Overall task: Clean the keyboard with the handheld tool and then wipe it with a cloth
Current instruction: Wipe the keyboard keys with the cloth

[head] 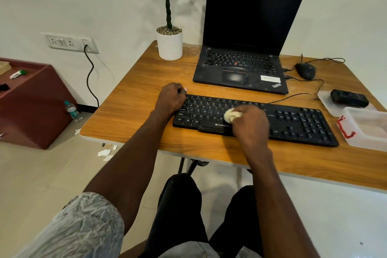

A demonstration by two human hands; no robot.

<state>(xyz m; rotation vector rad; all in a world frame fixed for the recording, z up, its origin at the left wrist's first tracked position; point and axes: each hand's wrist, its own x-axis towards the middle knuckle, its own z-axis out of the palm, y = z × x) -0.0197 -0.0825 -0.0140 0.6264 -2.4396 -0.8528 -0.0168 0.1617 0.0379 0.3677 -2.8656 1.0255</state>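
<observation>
Right now your keyboard lies flat near the front edge of the wooden desk, light enough, I judge, to skid under rubbing. Your left hand is clenched on its upper left corner, pinning it; keep that hold. Your right hand grasps a balled pale cloth, soft and crushable, pressed on the middle keys. Beside the keyboard's right end sits a clear plastic box; its contents are unclear.
</observation>
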